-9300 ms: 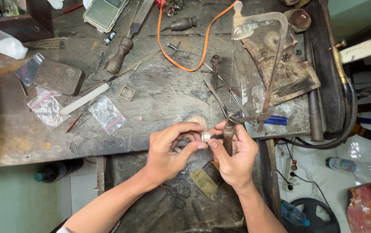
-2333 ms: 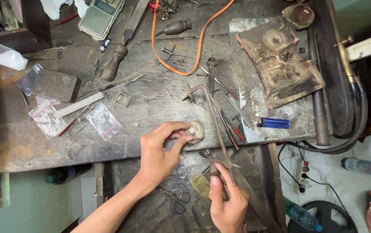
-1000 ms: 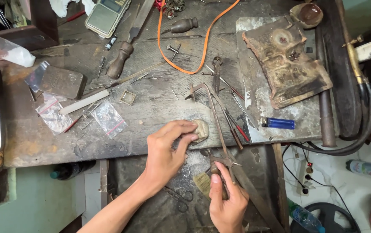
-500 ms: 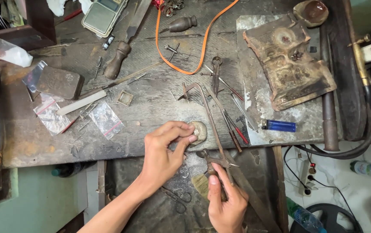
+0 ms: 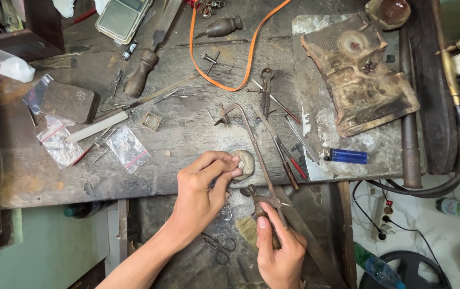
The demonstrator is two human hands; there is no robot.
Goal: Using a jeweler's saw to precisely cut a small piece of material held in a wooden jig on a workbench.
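Two hands busy: left hand [image 5: 203,187] pinches a small piece, hard to make out, against the rounded peg [image 5: 244,163] at the desk [image 5: 187,128] edge; right hand [image 5: 278,249] grips a small brush [image 5: 248,229].

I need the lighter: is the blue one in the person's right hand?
No, the blue lighter lies on the metal sheet, apart from the right hand.

Hidden and cut-off parts at the jeweller's bench

The left hand [image 5: 203,187] covers part of the pale rounded lump [image 5: 245,163]; whatever its fingertips pinch is too small to tell. The right hand [image 5: 278,251] hides the small bristle brush's [image 5: 248,229] handle, and the bottom edge crops its wrist.
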